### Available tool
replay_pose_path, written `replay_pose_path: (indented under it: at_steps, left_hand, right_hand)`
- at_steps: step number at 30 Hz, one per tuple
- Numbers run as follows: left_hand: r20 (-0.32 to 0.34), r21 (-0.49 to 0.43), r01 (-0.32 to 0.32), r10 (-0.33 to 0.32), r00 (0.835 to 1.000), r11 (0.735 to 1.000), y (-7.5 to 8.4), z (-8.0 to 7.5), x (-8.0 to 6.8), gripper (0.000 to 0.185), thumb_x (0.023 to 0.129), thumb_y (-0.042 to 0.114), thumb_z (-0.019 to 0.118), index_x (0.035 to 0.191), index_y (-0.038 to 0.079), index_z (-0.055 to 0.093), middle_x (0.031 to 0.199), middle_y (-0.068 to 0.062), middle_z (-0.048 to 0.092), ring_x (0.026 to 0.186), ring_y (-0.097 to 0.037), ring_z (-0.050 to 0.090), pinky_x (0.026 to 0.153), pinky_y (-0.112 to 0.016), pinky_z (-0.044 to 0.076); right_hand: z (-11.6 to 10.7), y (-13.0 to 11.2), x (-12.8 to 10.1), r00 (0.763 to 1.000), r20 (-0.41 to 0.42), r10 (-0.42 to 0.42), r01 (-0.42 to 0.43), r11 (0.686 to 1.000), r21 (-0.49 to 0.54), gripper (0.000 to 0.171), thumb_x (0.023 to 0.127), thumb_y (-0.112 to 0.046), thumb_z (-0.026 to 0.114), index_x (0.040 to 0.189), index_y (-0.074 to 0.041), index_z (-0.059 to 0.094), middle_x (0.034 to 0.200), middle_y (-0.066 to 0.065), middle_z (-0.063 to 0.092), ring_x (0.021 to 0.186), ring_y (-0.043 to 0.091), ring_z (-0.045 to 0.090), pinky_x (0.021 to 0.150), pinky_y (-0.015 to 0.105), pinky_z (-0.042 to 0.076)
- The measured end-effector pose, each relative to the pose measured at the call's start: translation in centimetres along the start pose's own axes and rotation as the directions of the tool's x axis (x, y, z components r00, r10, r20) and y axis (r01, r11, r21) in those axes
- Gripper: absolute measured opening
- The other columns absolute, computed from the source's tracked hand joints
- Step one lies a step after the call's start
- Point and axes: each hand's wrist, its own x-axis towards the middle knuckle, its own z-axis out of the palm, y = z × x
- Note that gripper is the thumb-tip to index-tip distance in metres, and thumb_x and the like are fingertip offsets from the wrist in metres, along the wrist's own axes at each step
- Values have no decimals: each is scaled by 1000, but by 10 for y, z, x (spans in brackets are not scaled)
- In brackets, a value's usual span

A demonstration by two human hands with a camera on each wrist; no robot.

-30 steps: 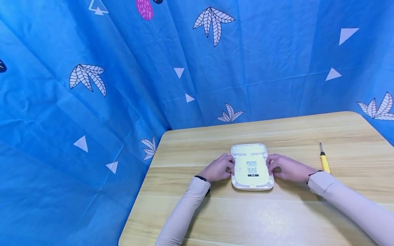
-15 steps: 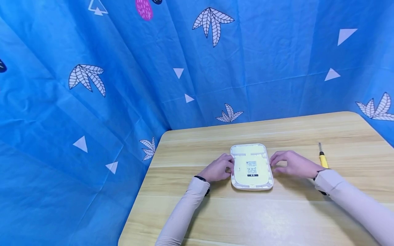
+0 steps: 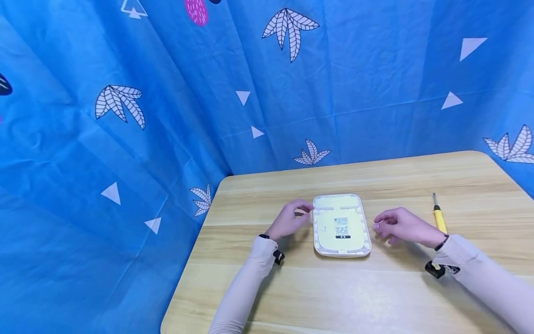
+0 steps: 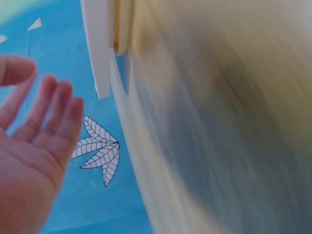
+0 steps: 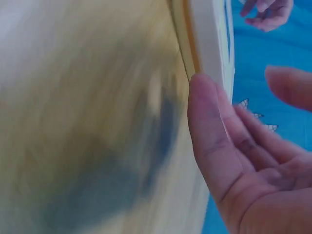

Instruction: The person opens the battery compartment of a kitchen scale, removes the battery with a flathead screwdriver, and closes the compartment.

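1. Since the earlier frame, the left hand [image 3: 289, 220] has shifted toward the casing's far left corner and the right hand [image 3: 406, 227] has drawn away from its right edge; the white plastic casing [image 3: 353, 226] has stayed put.
2. The casing lies between the hands on the worktop [image 3: 359, 297], printed label [image 3: 341, 227] up, long axis running away from the person.
3. The left hand is nearer: the casing lies just right of its grip, contact unclear.
4. From the right grip, the casing lies leftward across a gap.
5. Both grips are empty, fingers loosely bent, thumbs apart.
6. The yellow-handled screwdriver [image 3: 440, 220] lies near the right wrist.
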Motion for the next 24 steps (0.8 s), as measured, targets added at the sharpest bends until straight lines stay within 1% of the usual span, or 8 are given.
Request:
replay_pose_path:
  at_steps: [2,5,9,12,14,17,19,24]
  left_hand:
    - [-44,-93,63,-67,997,994,-3,0,4,31,101,10,63,130,2,65,130,-18,68,116,-25,65,99,-36,62]
    - [-79,-236,153,-176,981,960,-8,0,10,35,102,14,63,135,1,63,134,-25,64,118,-35,66,99,-46,63]
    - [-81,-419,253,-314,946,872,-16,1,21,42,101,13,62,140,-3,58,142,-27,59,126,-44,62,109,-51,57]
    - [-67,-494,307,-388,919,813,-20,4,28,46,101,12,61,143,-4,55,145,-26,59,129,-43,61,112,-48,55]
    - [-58,-510,331,-416,907,794,-21,6,32,47,102,13,61,144,-4,54,145,-26,59,129,-42,62,113,-47,55]
    - [-50,-524,350,-438,898,777,-19,10,39,47,103,17,61,145,-2,54,145,-25,59,130,-40,62,114,-48,54]
    - [-42,-534,355,-444,895,767,-18,12,44,47,104,18,60,146,-2,53,145,-24,60,130,-39,62,116,-49,52]
    - [-5,-554,367,-443,896,748,-14,18,53,48,105,17,56,149,-3,49,144,-21,61,132,-35,61,116,-47,52]
  right_hand:
    - [2,1,-3,998,9,57,-58,997,56,54,102,-13,62,138,23,43,105,25,75,88,29,75,74,39,68]
    - [7,4,-8,992,40,121,-125,982,142,61,103,-15,60,144,21,34,106,24,74,88,28,74,74,42,69]
    - [17,9,-12,987,84,139,-155,961,231,68,105,-21,58,149,19,25,107,23,74,86,26,74,73,45,69]
    - [25,14,-12,985,106,135,-160,947,279,69,107,-24,56,150,18,22,106,21,74,86,26,75,73,46,69]
    - [30,16,-13,985,115,126,-156,940,303,70,108,-25,54,150,19,20,105,20,74,87,27,76,75,46,69]
    - [34,17,-13,986,132,105,-144,930,339,72,109,-25,53,152,19,16,106,22,75,89,30,77,77,46,69]
    - [37,17,-14,987,140,79,-125,926,356,73,109,-24,52,152,20,12,107,25,74,91,32,77,78,47,68]
    - [43,14,-14,987,138,79,-129,905,405,77,108,-22,54,153,20,7,111,27,72,95,33,76,82,44,68]
